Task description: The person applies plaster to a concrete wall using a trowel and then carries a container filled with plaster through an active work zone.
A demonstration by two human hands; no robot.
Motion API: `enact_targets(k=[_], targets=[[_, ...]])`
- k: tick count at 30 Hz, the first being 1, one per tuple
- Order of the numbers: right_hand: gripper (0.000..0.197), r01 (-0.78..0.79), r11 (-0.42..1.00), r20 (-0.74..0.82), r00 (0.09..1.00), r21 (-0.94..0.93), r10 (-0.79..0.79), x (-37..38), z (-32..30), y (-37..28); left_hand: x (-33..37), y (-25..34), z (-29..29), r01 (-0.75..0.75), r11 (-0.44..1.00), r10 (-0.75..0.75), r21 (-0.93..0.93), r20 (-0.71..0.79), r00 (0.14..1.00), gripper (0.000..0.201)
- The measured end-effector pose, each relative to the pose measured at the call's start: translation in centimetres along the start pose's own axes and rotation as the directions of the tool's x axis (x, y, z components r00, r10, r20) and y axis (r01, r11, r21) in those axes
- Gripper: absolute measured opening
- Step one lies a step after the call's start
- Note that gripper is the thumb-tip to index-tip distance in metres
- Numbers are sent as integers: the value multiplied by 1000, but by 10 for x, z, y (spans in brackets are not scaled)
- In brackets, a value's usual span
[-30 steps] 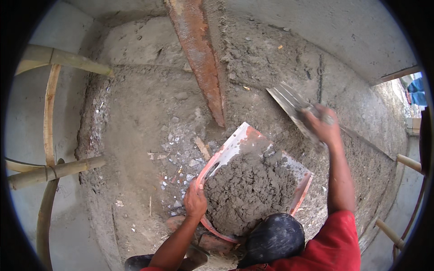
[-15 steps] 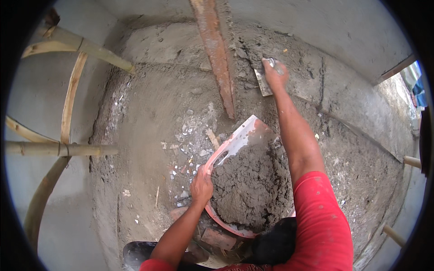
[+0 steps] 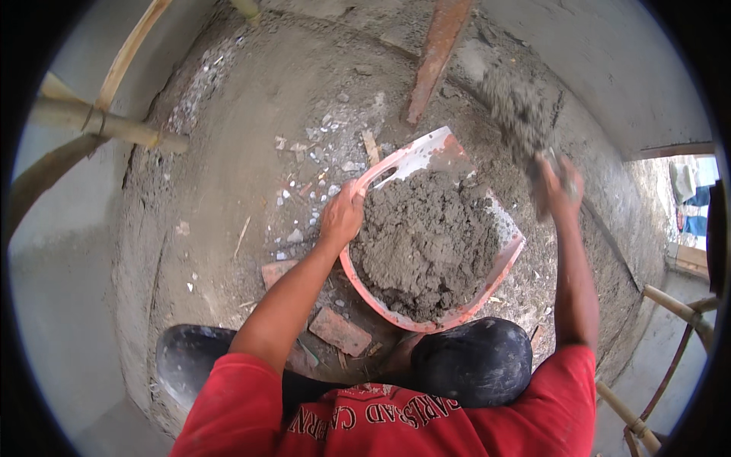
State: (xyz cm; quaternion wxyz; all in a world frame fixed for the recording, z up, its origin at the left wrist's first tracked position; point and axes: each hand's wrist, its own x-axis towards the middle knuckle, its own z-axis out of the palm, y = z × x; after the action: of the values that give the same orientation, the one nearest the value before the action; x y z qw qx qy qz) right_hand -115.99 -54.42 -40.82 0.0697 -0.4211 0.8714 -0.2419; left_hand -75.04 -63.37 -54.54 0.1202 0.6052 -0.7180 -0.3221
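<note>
Both grips tight: left hand (image 3: 342, 215) on tub rim (image 3: 415, 325), right hand (image 3: 562, 186) around blurred trowel (image 3: 540, 194), now farther right.

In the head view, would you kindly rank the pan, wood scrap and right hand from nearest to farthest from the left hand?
1. Pan: in the left hand's grip.
2. Wood scrap: just past the pan's left edge.
3. Right hand: farthest, across to the right.

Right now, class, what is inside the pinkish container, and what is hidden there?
The container holds a lumpy grey heap of mortar-like mix. Its rim and some inner wall show; the bottom under the heap is covered and cannot be seen.
</note>
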Motion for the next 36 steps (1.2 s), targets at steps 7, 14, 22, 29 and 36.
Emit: enact_targets(k=[7,14,22,29,36], targets=[[30,-181,807,342,939,561,-27,-136,-49,-45,10,-29,9,-38,984,41,-175,13,999,53],[50,-44,885,272,958,463,-94,-145,-82,-57,4,-15,11,-22,973,36,-230,54,998,51],[41,699,478,178,644,-532,-744,-84,-109,-52,18,-12,-2,-192,961,192,-198,-24,981,47],[49,713,-676,983,150,-184,-109,-177,52,-88,43,64,13,-450,893,450,18,26,893,46],[76,674,377,626,735,-635,-261,-155,-12,-59,39,71,16,-474,850,403,231,293,867,52]])
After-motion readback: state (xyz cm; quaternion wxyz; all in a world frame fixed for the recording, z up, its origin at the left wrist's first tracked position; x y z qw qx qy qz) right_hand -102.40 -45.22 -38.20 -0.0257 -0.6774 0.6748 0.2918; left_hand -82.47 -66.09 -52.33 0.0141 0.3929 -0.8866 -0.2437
